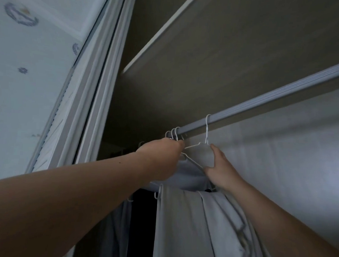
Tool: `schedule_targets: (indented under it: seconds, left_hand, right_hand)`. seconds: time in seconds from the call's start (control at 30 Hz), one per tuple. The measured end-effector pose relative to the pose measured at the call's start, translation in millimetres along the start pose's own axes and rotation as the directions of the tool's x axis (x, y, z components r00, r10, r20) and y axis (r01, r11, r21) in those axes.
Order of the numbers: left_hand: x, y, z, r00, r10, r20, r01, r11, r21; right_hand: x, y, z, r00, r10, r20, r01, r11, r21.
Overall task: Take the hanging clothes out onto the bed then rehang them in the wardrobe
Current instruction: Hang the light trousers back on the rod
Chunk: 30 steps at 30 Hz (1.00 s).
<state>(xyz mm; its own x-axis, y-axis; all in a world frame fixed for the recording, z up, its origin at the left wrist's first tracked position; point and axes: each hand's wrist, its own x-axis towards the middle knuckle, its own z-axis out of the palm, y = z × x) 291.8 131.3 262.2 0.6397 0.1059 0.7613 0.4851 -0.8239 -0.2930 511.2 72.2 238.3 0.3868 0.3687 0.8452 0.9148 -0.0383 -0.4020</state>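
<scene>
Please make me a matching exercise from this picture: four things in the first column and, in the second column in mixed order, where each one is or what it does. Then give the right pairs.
Column one
1. left hand
2. right hand
3. rail
4. grey garment

Column two
A. hangs down below both hands
B. holds the shoulder of the single white hanger
C. bears the hanger hooks
D. grips the bunch of hooks

Pairs: 1-D, 2-B, 3-C, 4-A
</scene>
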Motion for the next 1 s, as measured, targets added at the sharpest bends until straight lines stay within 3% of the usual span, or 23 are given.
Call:
schedule_targets:
  seconds: [0.47,0.67,1.0]
  left_hand:
    - [6,-59,46,0.974,-0.202,0.106,0.185,0.971,0.152]
    - [9,-70,58,0.96,-0.249,0.127,0.214,0.947,0.239]
    - [-13,-70,47,0.907,-0.298,0.297,0.182,0.914,0.362]
  right_hand:
    - [59,-8,93,0.979,0.079,0.189,-0.106,0.985,0.135]
    - [77,-9,122,0.971,0.103,0.218,-0.137,0.979,0.148]
    - [65,-7,115,0.967,0.061,0.249,-0.117,0.969,0.216]
